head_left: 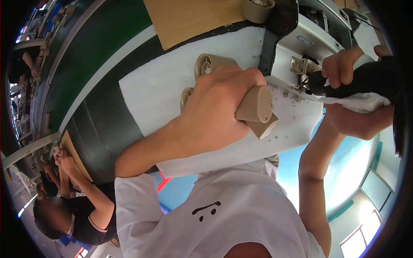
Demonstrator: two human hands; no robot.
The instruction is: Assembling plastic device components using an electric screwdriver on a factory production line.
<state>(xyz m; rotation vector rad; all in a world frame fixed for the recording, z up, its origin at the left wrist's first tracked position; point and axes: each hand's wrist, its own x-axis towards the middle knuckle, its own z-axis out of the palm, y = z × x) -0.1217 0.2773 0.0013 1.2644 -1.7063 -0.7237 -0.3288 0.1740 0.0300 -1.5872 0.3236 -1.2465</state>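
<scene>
My left hand [219, 103] is closed around tan rounded plastic parts [254, 105], whose ends stick out past my thumb side. Whether they are one joined piece or two, I cannot tell. Just beyond that hand, another tan cup-shaped part [204, 66] lies on a white sheet [146, 92], and a further one [185, 97] shows partly behind my wrist. At the right, my right hand [355, 121] grips a black electric screwdriver [370, 77] with white cloth around it. The screwdriver's tip is at the front of a silver screw feeder [297, 47].
Small screws [287, 94] lie scattered on the sheet near the feeder. Cardboard [193, 19] and a tan round part [258, 10] are at the far side. A green conveyor belt [92, 47] runs along the left, where a person [81, 198] works with both hands.
</scene>
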